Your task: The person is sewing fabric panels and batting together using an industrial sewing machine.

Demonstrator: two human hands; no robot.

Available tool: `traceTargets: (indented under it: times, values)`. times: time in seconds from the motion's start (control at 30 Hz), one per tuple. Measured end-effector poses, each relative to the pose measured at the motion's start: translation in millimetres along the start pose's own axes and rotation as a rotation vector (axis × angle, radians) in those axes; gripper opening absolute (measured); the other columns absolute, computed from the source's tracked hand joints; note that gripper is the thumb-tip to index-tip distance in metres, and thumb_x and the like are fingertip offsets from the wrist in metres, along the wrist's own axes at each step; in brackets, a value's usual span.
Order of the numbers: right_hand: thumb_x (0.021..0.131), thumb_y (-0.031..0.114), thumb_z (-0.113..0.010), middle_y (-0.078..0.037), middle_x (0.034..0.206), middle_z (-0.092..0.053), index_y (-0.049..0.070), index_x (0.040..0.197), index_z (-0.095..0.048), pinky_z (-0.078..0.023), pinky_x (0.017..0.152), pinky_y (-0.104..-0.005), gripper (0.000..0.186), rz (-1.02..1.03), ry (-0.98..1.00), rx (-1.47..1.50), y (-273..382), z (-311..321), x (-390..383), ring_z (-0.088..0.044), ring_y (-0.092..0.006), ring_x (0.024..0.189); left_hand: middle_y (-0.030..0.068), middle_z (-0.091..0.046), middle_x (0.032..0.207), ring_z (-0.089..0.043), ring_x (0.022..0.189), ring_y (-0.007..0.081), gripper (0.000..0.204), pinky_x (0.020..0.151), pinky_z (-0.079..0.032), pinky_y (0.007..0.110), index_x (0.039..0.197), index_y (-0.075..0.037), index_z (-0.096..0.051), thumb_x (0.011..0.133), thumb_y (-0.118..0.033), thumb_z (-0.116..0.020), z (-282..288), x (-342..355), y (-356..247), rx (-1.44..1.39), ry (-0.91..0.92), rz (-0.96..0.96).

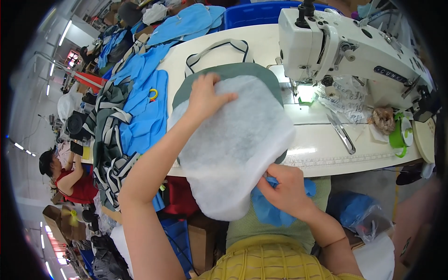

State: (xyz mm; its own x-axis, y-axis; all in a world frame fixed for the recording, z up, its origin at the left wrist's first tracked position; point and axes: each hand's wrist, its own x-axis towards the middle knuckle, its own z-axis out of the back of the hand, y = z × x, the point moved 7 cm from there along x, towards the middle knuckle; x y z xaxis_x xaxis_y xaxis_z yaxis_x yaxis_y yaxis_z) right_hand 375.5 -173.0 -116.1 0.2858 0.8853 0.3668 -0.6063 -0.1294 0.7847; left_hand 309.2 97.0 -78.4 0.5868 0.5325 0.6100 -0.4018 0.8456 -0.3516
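- Right grip: thumb and fingers pinch the edge of the white padding sheet at its 4 o'clock.
- Left grip: laid on the sheet at 11 o'clock, thumb spread away from the fingers, fingertips near the upper edge.
- The sheet lies over a grey-green fabric piece, which shows as a band from 10 to 2 o'clock; its near end hangs over the front of the white surface.
- A striped strap loops out at 12 o'clock.
- Light blue cloth rests on the lap at 5 o'clock.
- At 1 to 2 o'clock stands a white sewing machine, its lamp lit.
- By it, at 2 o'clock, a crumpled clear bag; its contents are hard to tell.
- At 3 o'clock, metal snips, then a green cup-shaped holder whose inside is unclear.
- At 4 o'clock, below the surface, a clear plastic bag with blue material in it.
- At 7 o'clock, low down, a cardboard box; I cannot tell what it holds.
- At 9 to 10 o'clock, grey-green straps heap beside blue fabric pieces.
- Past the far edge, toward 12 to 1 o'clock, a blue bin; its contents cannot be made out.
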Motion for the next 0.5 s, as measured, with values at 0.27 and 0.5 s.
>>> traceTargets:
  times: [0.27, 0.5]
  values:
    - [0.094, 0.021, -0.081, -0.006, 0.098, -0.077, 0.000, 0.131, -0.061, -0.056, 0.080, -0.0299, 0.047, -0.653, 0.182, 0.906, -11, -18, -15, -0.069, -0.0099, 0.091, 0.0117, -0.068, 0.100, -0.062, 0.095, 0.0178, 0.030, 0.087, -0.051, 0.031, 0.113, 0.001, -0.063, 0.094, -0.016, -0.078, 35, -31, -48, -0.436, 0.435, 0.209]
    - [0.084, 0.032, -0.091, -0.012, 0.135, -0.066, 0.000, 0.140, -0.059, -0.051, 0.107, -0.0368, 0.072, -0.481, 0.501, 0.857, -6, -24, -22, -0.061, -0.0217, 0.126, 0.0008, -0.074, 0.113, -0.069, 0.092, 0.0063, 0.041, 0.083, -0.056, 0.023, 0.135, -0.004, -0.065, 0.101, -0.024, -0.074, 114, 28, -115, -0.952, 0.313, 0.219]
